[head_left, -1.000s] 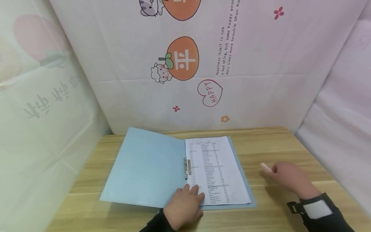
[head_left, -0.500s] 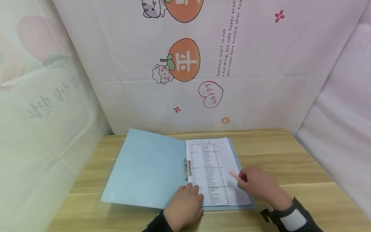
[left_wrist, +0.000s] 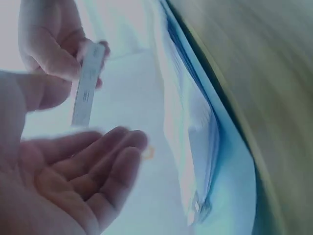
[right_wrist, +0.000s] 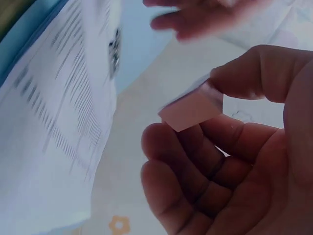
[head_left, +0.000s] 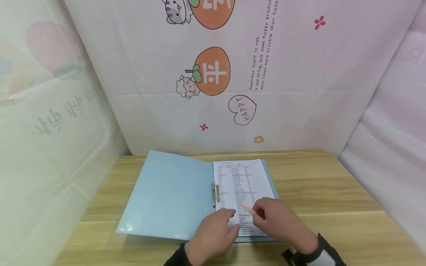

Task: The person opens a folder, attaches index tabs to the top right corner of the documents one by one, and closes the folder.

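Observation:
An open light blue folder (head_left: 166, 195) lies on the table in the head view, with a stack of printed sheets (head_left: 241, 181) on its right side. A metal clip (head_left: 214, 194) sits at the fold. My right hand (head_left: 279, 223) is over the sheets and pinches a small pink rectangular pad (right_wrist: 193, 110) between thumb and fingers. Small print shows on one face of the pad (left_wrist: 85, 98) in the left wrist view. My left hand (head_left: 213, 234) hovers at the sheets' lower left, fingers loosely spread and holding nothing, close to the pad.
The wood-grain table (head_left: 319, 184) extends to both sides of the folder. A printed white cloth (head_left: 293, 111) hangs behind it, and more cloth hangs at the left and right.
My right hand has carried the pink pad leftward from the bare table to over the sheets. The left hand, which was resting on the sheets' lower left corner, has lifted and turned toward the pad.

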A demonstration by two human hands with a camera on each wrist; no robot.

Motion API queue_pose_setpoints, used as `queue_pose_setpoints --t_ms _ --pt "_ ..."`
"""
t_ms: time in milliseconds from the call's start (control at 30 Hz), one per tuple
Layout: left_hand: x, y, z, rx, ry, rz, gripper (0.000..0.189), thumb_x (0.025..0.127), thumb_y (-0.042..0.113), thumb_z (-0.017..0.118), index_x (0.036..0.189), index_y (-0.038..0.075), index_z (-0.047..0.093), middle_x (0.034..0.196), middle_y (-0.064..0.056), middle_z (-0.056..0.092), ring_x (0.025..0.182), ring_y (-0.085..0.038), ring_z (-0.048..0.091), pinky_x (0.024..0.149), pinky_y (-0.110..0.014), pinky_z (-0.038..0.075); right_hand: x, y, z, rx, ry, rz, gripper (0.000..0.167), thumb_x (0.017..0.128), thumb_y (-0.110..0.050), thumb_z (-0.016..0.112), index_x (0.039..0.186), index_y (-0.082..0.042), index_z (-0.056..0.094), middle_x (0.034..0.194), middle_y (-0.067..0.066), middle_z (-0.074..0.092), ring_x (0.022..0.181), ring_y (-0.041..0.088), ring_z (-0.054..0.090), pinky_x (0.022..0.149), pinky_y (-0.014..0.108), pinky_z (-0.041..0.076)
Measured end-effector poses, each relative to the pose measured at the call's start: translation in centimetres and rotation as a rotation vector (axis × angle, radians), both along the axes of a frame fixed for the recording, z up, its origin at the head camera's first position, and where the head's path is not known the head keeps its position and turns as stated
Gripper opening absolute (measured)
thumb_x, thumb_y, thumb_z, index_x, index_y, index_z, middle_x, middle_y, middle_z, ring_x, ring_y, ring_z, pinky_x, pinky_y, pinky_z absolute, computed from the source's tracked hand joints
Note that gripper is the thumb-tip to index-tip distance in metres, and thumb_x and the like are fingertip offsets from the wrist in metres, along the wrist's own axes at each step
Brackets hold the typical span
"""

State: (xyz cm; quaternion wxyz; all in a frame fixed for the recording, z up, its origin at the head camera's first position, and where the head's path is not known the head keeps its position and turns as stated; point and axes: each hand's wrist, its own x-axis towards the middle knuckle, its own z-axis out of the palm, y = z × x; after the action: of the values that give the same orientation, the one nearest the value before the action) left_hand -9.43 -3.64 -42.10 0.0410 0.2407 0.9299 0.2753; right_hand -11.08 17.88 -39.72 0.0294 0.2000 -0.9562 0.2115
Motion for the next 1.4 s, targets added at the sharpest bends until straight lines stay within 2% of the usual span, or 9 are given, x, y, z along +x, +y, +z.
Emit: queue_pose_setpoints --t_ms 100,233,333,433,567,800,900,1200,1400 --pt "0.1 -0.1 0.5 0.269 -0.148 0.074 0.043 0.098 0.033 0.060 0.133 0.007 0.061 0.115 -0.001 0.068 0.092 -0.007 0.063 0.075 -0.032 0.053 0.4 -0.7 0.2 -0.049 0.050 0.046 0.011 0.084 -0.016 0.070 0.076 -0.022 0.064 0.065 -0.014 0.044 0.058 0.003 0.042 0.052 0.024 0.039" --pt "0.2 -0.3 1.0 0.558 -0.253 0.099 0.049 0.098 0.033 0.063 0.137 0.005 0.056 0.111 0.001 0.068 0.084 -0.006 0.064 0.068 -0.028 0.052 1.0 -1.6 0.5 -0.103 0.096 0.084 0.009 0.084 -0.015 0.070 0.079 -0.021 0.065 0.069 -0.016 0.046 0.061 0.002 0.043 0.055 0.023 0.041" --pt "0.3 -0.4 1.2 0.680 -0.299 0.100 0.052 0.097 0.035 0.065 0.138 0.005 0.054 0.108 0.003 0.066 0.080 -0.010 0.066 0.065 -0.027 0.051 1.4 -2.0 0.7 -0.134 0.127 0.111 0.011 0.086 -0.015 0.070 0.079 -0.022 0.065 0.071 -0.017 0.046 0.062 0.001 0.044 0.056 0.023 0.042" --pt "0.3 -0.5 1.2 0.745 -0.325 0.108 0.047 0.097 0.033 0.066 0.135 0.007 0.056 0.106 0.003 0.066 0.078 -0.014 0.068 0.062 -0.026 0.049 1.7 -2.4 0.9 -0.156 0.150 0.132 0.012 0.088 -0.016 0.070 0.080 -0.023 0.065 0.072 -0.018 0.046 0.064 0.000 0.044 0.057 0.022 0.043" --pt "0.2 -0.6 1.0 0.783 -0.326 0.116 0.035 0.097 0.028 0.066 0.126 0.009 0.061 0.102 0.002 0.066 0.075 -0.017 0.068 0.058 -0.026 0.047 1.9 -2.7 0.9 -0.179 0.155 0.152 0.011 0.090 -0.017 0.070 0.081 -0.022 0.066 0.074 -0.019 0.047 0.066 -0.001 0.046 0.059 0.022 0.045" --pt "0.3 -0.7 1.0 0.785 -0.296 0.134 0.022 0.096 0.027 0.068 0.111 0.011 0.064 0.076 0.000 0.066 0.071 -0.018 0.066 0.057 -0.025 0.046 1.9 -2.9 0.9 -0.184 0.155 0.147 0.008 0.094 -0.024 0.069 0.086 -0.023 0.068 0.079 -0.020 0.051 0.071 0.001 0.049 0.063 0.023 0.047" --pt "0.3 -0.7 1.0 0.777 -0.275 0.135 0.021 0.096 0.027 0.069 0.110 0.011 0.065 0.074 0.000 0.066 0.069 -0.017 0.066 0.057 -0.026 0.046 1.9 -2.9 0.8 -0.185 0.168 0.135 0.006 0.094 -0.025 0.069 0.089 -0.023 0.069 0.082 -0.020 0.052 0.073 0.001 0.051 0.064 0.024 0.048" --pt "0.4 -1.0 0.8 0.731 -0.244 0.108 0.021 0.096 0.029 0.068 0.111 0.015 0.065 0.083 0.003 0.065 0.070 -0.016 0.065 0.058 -0.026 0.049 2.0 -2.8 0.8 -0.210 0.197 0.111 0.007 0.093 -0.027 0.071 0.087 -0.025 0.068 0.083 -0.020 0.052 0.073 0.000 0.050 0.062 0.023 0.047" --pt "0.4 -0.9 0.6 0.675 -0.212 0.080 0.027 0.096 0.034 0.068 0.112 0.013 0.065 0.076 0.004 0.064 0.064 -0.012 0.061 0.053 -0.024 0.045 2.0 -2.7 1.2 -0.235 0.100 0.103 0.017 0.090 -0.016 0.074 0.081 -0.025 0.063 0.076 -0.019 0.050 0.066 0.000 0.048 0.058 0.024 0.045"
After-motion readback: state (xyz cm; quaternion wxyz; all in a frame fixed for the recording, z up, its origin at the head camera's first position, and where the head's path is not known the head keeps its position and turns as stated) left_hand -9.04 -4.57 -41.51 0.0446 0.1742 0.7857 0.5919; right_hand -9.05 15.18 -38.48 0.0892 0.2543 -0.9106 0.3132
